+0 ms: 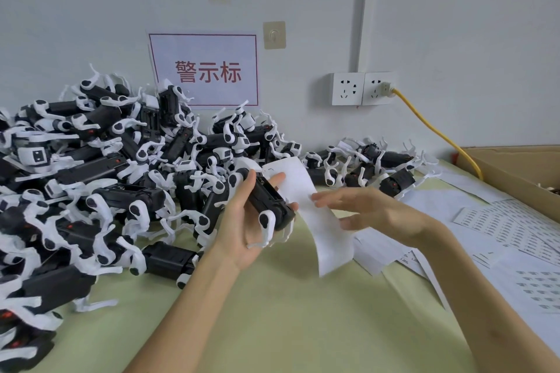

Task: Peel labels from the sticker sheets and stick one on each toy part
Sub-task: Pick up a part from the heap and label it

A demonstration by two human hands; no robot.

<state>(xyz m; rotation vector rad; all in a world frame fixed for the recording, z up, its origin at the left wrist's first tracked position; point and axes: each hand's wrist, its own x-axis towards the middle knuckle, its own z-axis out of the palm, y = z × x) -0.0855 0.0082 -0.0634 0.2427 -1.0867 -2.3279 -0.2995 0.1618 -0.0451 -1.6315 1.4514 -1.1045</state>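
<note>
My left hand (239, 221) holds a black toy part (269, 200) with white legs above the table, thumb on one side and fingers on the other. A white sticker sheet (321, 221) hangs curved behind that part, its top end pinned under my left fingertips. My right hand (363, 206) hovers flat over the sheet with fingers stretched out and blurred, its fingertips near the sheet's middle. I cannot tell whether a label sticks to a fingertip. A big heap of black-and-white toy parts (106, 175) covers the left of the table.
Printed sticker sheets (500, 236) lie spread on the right of the green table (272, 312). A cardboard box (521, 172) stands at the far right. A yellow cable (439, 130) runs from the wall socket (363, 88) towards the box. A sign (206, 70) hangs on the wall.
</note>
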